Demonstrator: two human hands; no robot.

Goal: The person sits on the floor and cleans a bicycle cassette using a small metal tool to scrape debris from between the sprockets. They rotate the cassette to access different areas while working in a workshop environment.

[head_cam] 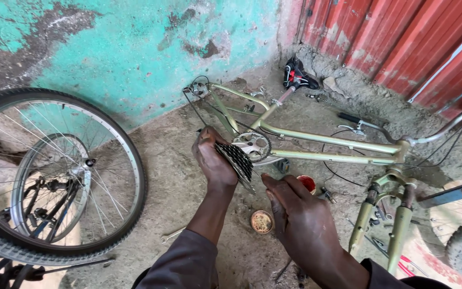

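Head view: left hand (213, 160) with fingers (205, 140) curled tight around a dark toothed sprocket cluster (236, 160), held above the floor; right hand (295, 217) with fingers together, tips touching the cluster's lower edge. Below, an upturned olive bicycle frame (322, 142) lies on the dusty concrete floor (172, 182); turquoise wall (135, 48) behind, spoked wheel (54, 171) at left

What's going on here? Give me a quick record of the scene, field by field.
Left hand: grips a dark stacked-sprocket metal cassette from the left
Right hand: fingers touch the cassette's lower edge
Behind: pale green bicycle frame lying upside down, wheels off
Left side: spoked bicycle wheel with black tyre, upright
Ground: small round open tin; red cup
Backdrop: turquoise peeling wall; red corrugated metal sheet
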